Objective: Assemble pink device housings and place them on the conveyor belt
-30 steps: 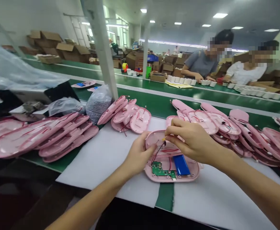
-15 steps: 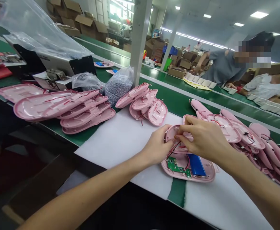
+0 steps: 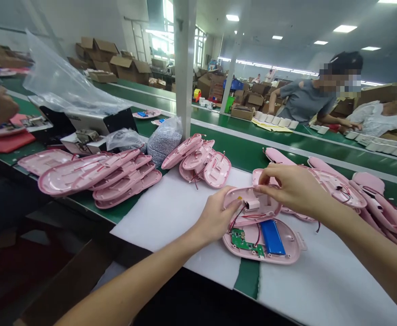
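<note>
Holding pink shell (image 3: pixel 252 206), battery (image 3: pixel 272 237) in lower half (image 3: pixel 286 258)

Both hands, left hand (image 3: pixel 215 217) and right hand (image 3: pixel 291 188), on pink shell (image 3: pixel 252 206) above blue battery (image 3: pixel 272 237).

Factory assembly line: green conveyor belt (image 3: pixel 286 142), stacked cartons (image 3: pixel 126 68).

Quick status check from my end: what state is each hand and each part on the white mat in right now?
Left hand: gripping the near edge of the pink cover.
Right hand: pinching the cover's far side.
Pink cover: lifted and tilted over the base, wires attached.
Pink base shell: lying open on the white mat.
Blue battery: seated in the base.
Green circuit board: seated, exposed.
</note>
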`<state>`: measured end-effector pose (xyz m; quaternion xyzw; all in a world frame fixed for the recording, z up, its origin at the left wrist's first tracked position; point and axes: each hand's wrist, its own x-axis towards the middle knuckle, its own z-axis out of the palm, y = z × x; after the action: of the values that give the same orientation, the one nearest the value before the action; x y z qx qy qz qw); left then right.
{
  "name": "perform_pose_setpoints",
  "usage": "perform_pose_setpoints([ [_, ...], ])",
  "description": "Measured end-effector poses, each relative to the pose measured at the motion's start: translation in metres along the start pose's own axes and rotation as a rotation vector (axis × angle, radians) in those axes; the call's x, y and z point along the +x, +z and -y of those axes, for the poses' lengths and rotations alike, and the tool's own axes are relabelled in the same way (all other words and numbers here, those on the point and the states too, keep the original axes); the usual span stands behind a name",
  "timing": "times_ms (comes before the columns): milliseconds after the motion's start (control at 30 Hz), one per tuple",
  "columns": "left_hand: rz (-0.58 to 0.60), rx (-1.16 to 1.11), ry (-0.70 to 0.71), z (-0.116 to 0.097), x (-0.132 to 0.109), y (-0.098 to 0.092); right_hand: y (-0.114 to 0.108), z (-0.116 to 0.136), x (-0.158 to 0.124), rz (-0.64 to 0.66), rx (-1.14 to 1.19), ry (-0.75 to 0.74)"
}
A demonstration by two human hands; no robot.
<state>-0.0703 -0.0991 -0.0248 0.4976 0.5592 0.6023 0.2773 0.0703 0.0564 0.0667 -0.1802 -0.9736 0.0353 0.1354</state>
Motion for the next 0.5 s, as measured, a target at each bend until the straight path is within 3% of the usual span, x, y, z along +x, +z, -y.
perform_pose_setpoints([
  [133, 0.143, 0.21, 0.146, -0.005, -0.012, -0.008, -0.005, 0.014, -0.045, -0.179, -0.054, -0.199],
  [233, 0.3, 0.467, 0.654, -0.009, -0.018, -0.014, -0.001, 0.021, -0.084, -0.202, -0.061, -0.296],
  [300, 0.332, 0.626, 1.014, -0.01, -0.014, -0.017, 0.005, 0.023, -0.098, -0.062, 0.013, -0.241],
  [367, 0.328, 0.724, 1.226, -0.011, -0.005, -0.018, 0.014, 0.023, -0.099, 0.137, 0.134, -0.156],
  [433, 0.372, 0.775, 1.289, -0.013, 0.004, -0.021, 0.023, 0.023, -0.091, 0.284, 0.245, -0.095],
  [500, 0.544, 0.867, 1.172, -0.019, 0.011, -0.028, 0.035, 0.022, -0.081, 0.332, 0.293, -0.059],
])
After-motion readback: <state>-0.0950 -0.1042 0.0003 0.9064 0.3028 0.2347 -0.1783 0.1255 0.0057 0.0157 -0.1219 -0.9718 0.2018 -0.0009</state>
